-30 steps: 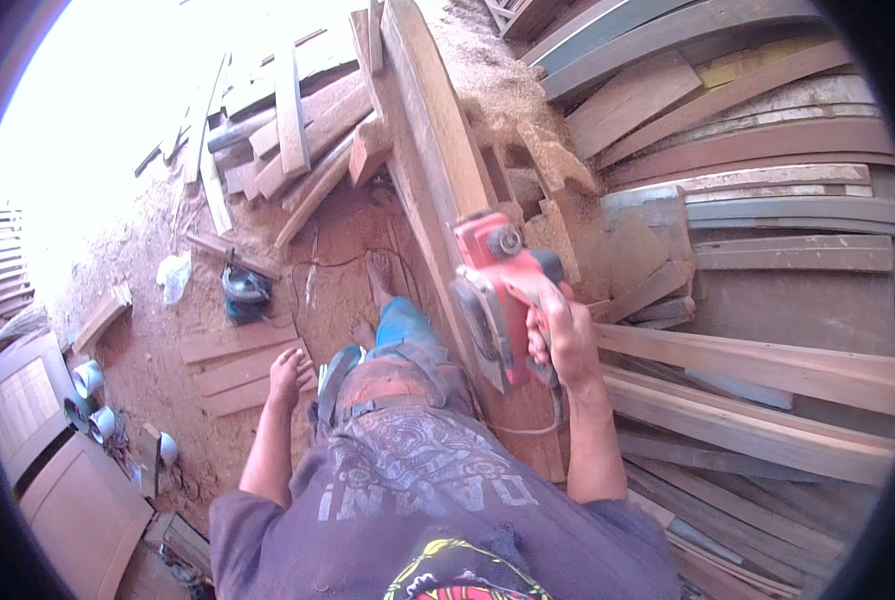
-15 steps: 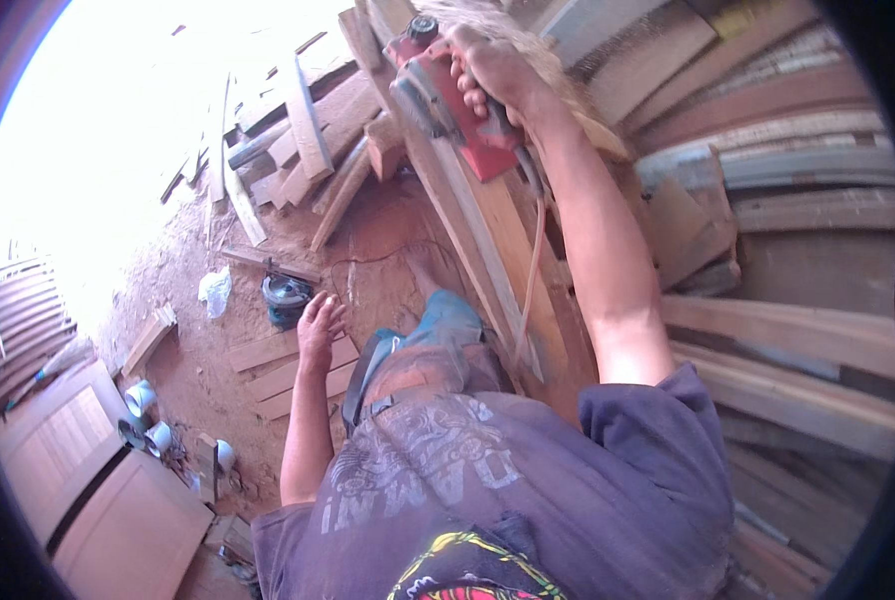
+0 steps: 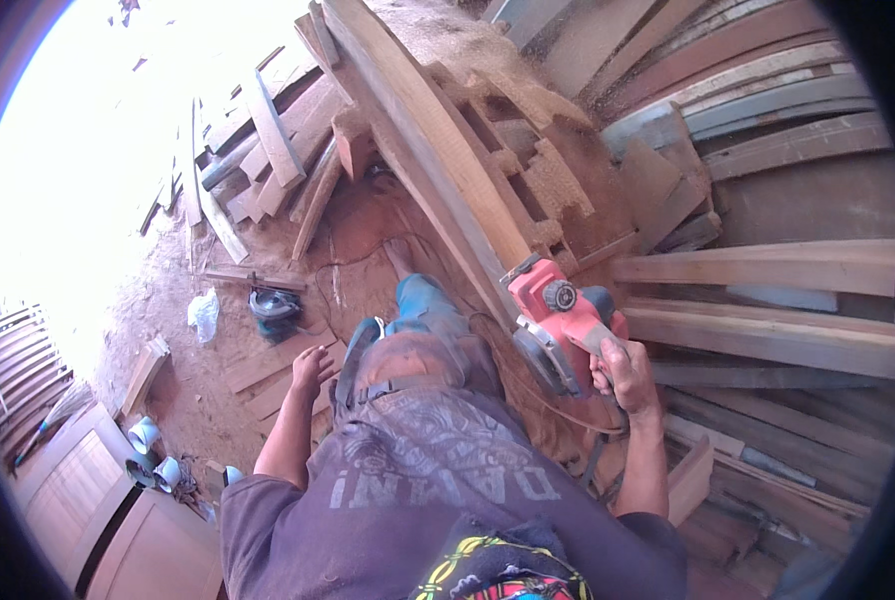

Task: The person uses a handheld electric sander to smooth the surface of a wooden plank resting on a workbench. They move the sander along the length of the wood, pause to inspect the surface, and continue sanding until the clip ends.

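Note:
My right hand [image 3: 625, 375] is wrapped round the rear handle of a red electric hand planer [image 3: 568, 320] with a dark knob on top. The planer's front end rests at the near end of a long wooden board [image 3: 438, 130], which stretches away toward the far left. Its power cord loops down beside my right forearm. Away from any tool, my left hand [image 3: 311, 370] hangs in the air at my left side, its fingers apart and nothing in it. On the ground beyond that hand sits a dark teal power tool [image 3: 276, 305], perhaps a circular saw.
Scrap planks [image 3: 268, 130] are heaped at the far left. Stacked timber [image 3: 768, 320] fills the right side. Sawdust covers pieces of wood [image 3: 558, 185] right of the board. White cups or pipe pieces [image 3: 143, 435] and wooden panels [image 3: 158, 540] lie at the lower left.
My right hand has drawn the planer back from the far part of the board to its near end, close to my right side. My left hand has dropped slightly lower, still free.

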`<action>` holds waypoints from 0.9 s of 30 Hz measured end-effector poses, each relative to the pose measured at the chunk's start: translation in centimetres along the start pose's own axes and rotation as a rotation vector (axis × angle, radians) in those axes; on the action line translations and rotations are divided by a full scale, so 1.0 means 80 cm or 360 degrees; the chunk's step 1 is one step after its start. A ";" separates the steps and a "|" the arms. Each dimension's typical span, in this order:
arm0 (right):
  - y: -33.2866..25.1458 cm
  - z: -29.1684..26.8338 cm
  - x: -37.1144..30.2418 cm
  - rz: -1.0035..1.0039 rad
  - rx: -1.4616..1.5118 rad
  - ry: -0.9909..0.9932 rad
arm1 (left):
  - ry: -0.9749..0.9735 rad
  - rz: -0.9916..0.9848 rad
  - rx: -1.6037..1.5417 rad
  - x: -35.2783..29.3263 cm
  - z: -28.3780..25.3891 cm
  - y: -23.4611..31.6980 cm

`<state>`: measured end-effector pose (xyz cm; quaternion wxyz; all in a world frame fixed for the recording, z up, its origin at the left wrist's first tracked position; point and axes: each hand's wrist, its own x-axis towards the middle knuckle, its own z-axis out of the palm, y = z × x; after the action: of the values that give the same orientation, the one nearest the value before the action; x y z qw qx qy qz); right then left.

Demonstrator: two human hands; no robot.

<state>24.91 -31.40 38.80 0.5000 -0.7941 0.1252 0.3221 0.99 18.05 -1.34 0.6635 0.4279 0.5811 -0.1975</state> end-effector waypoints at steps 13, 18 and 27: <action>-0.184 0.114 0.199 -0.0123 0.0144 -0.0087 | -0.0041 0.0210 -0.0307 0.014 0.050 0.118; -0.291 0.164 0.327 -0.0277 0.0073 -0.0207 | 0.0125 0.0072 -0.0581 0.010 0.043 0.088; -0.540 0.301 0.598 -0.0702 0.0047 -0.0419 | 0.0271 0.0059 -0.0906 -0.032 0.079 0.105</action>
<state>74.49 15.82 32.11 0.5816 -0.7461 -0.1126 0.3039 10.53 17.11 3.62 0.7092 0.2501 0.6588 0.0220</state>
